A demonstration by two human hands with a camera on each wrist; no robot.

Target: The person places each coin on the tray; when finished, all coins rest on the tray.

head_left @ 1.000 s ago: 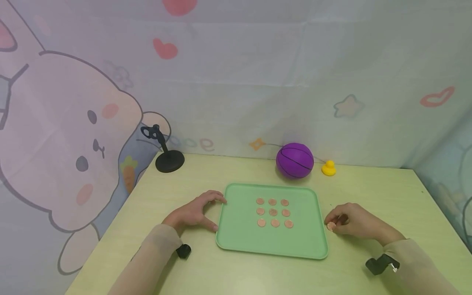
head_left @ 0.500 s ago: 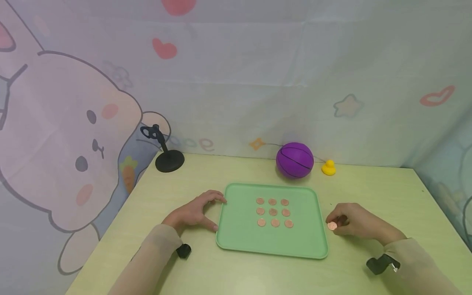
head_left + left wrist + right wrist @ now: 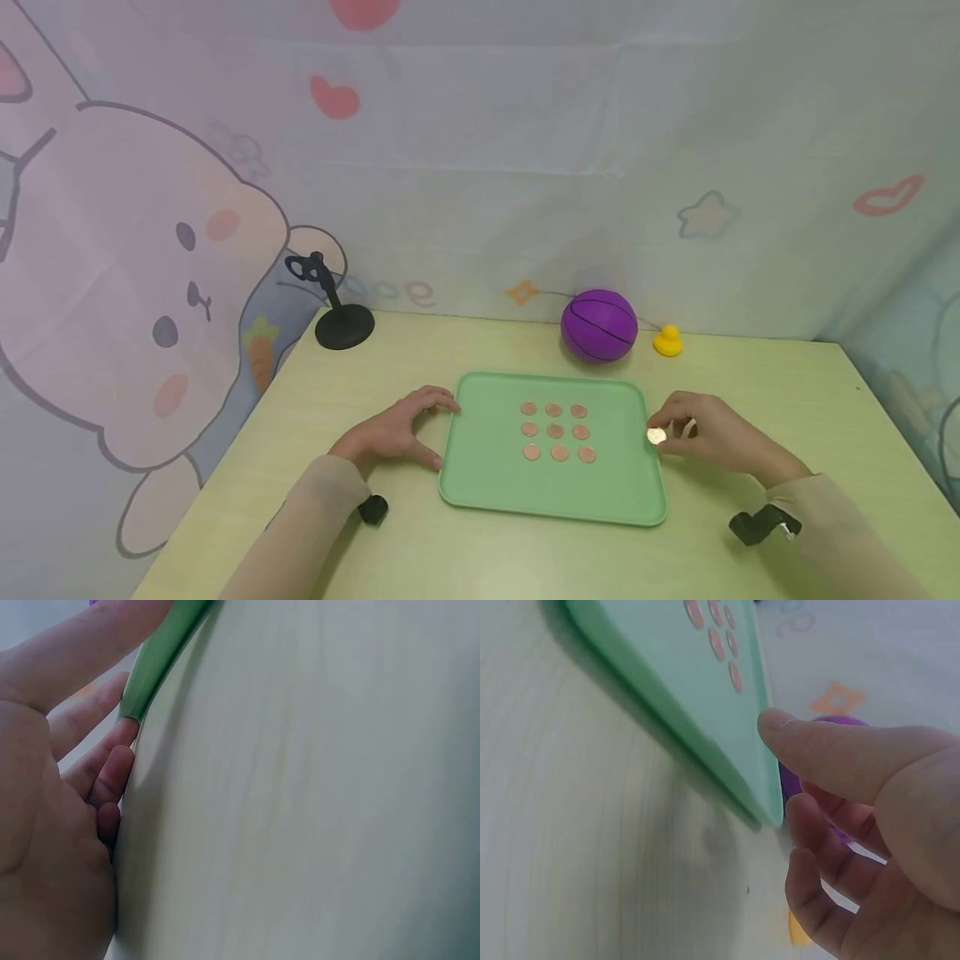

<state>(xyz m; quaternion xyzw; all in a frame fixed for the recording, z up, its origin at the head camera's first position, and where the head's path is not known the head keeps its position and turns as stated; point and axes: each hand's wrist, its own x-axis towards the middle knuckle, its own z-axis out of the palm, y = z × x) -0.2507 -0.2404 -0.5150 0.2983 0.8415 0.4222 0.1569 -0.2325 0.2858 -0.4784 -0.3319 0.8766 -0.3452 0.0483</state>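
A light green tray [image 3: 487, 487] lies on the table, with several copper-coloured coins [image 3: 555, 431] set in three rows of three. At its left side is my left hand [image 3: 393, 429], thumb and fingers spread apart, with the tips touching the rim. In the left wrist view those fingers [image 3: 112, 776] lie along the tray edge [image 3: 154, 675]. My right hand [image 3: 712, 433] pinches one shiny coin [image 3: 656, 436] between thumb and fingertips, right over the tray's right rim. In the right wrist view that coin is hidden behind the thumb [image 3: 810, 742].
A purple ball [image 3: 599, 327] and a yellow rubber duck [image 3: 667, 341] sit behind the tray. At the table's back left corner stands a black stand [image 3: 344, 326] with a round base. A printed cloth backdrop [image 3: 480, 167] hangs along the rear edge.
My right hand has lifted the coin off the table right of the tray and carried it left and slightly away from me, to the rim. The left hand has stayed put.
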